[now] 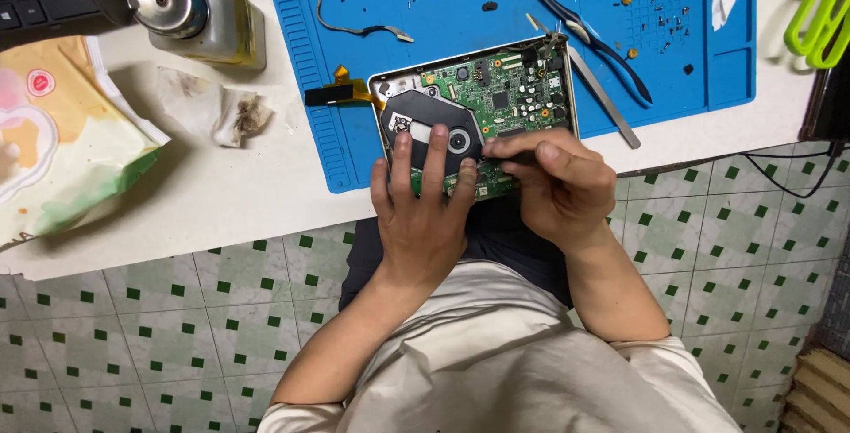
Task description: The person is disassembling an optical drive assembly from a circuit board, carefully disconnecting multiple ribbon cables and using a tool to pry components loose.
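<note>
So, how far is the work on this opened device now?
Done: the cover is off, the green board and black drive lie bare, and loose screws sit on the blue mat. In hand: the left hand steadies the device while the right hand presses a dark tool at its near edge. Left: board and drive remain inside.

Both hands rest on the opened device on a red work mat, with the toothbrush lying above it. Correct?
Not quite: the mat is blue, as the head view shows. The left hand and right hand do rest on the opened device, with the toothbrush above it.
</note>
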